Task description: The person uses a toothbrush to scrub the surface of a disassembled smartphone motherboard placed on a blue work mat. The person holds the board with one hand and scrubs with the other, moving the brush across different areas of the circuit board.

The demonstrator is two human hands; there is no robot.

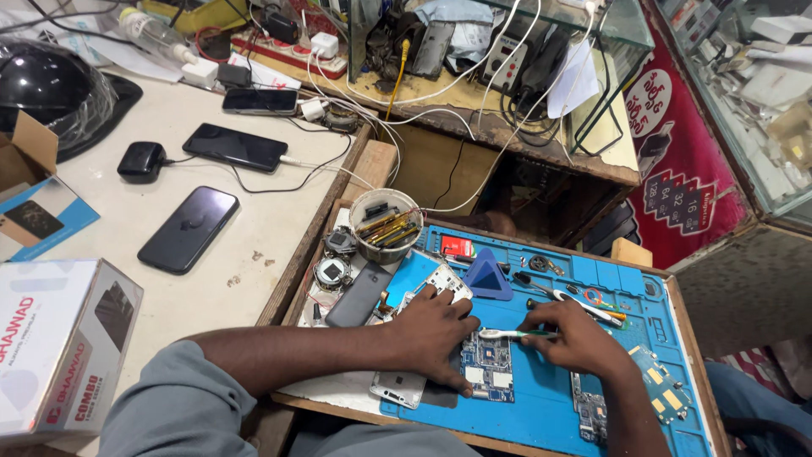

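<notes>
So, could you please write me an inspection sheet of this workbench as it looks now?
Surface: blue repair mat on a wooden bench.
Job's things: circuit board on the mat; white-and-green toothbrush over it.
Clutter: round tub of tools, blue triangular pick, three dark phones on the white table.
Hands: left hand presses beside the board; right hand holds the toothbrush.
Cables: white leads trail from the power strip.
Surroundings: glass cabinet, black helmet, cardboard box.
</notes>
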